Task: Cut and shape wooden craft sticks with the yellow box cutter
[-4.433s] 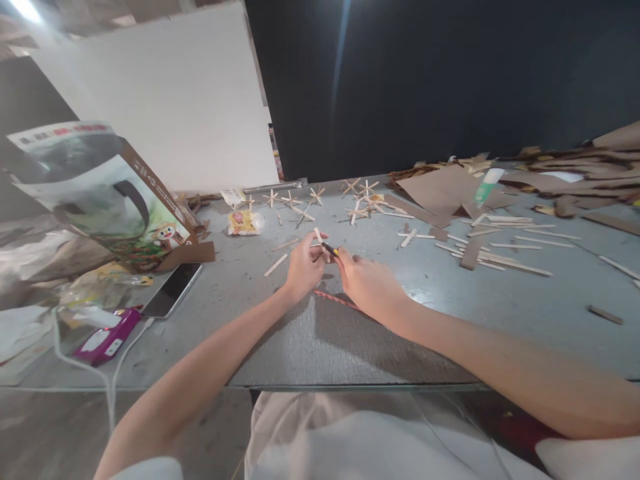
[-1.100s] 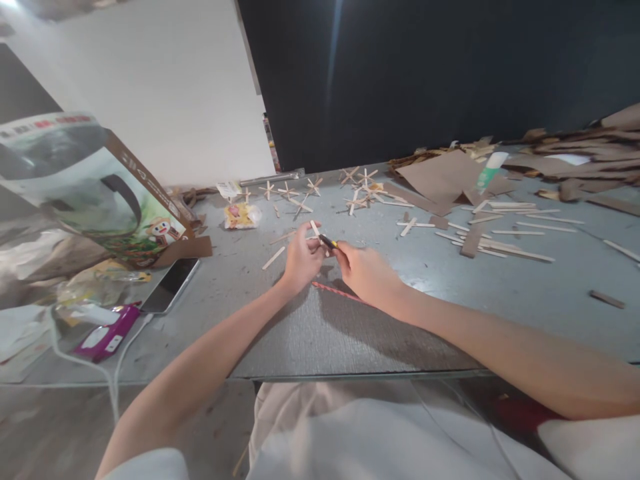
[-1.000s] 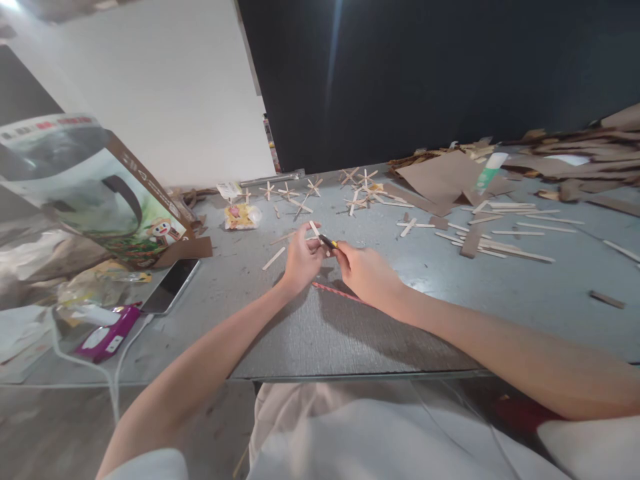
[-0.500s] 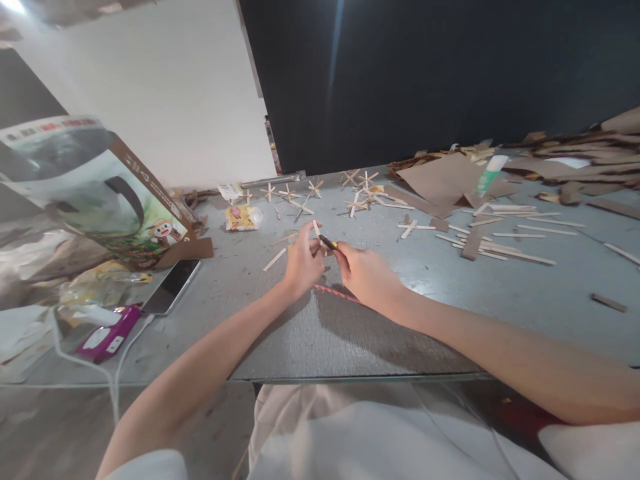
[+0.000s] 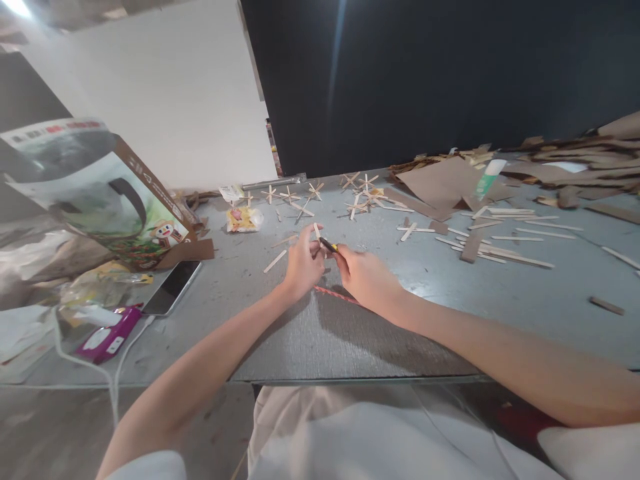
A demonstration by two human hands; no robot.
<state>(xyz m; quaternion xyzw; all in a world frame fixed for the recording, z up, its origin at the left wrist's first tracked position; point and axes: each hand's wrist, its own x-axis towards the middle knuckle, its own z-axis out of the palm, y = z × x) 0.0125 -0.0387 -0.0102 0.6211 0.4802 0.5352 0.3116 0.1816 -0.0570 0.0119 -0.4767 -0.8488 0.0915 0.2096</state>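
My left hand is closed on a pale wooden craft stick, whose upper end sticks up past the fingertips. My right hand grips a slim black-and-yellow cutter knife. Its dark front end meets the stick at my left fingers; the blade itself is too small to make out. Below the hands lies a red-and-white twisted cord, partly hidden by my right hand. One loose craft stick rests left of my left hand. Several star shapes made of crossed sticks stand beyond.
At right are scattered craft sticks, a glue stick and brown cardboard pieces. A small yellow packet lies ahead. On the left are a phone, a purple pack, white cables and a large printed bag.
The craft stick in my left fingers has tilted slightly, and less of its upper end shows. Both hands keep their grips in nearly the same place; the view has shifted a little.
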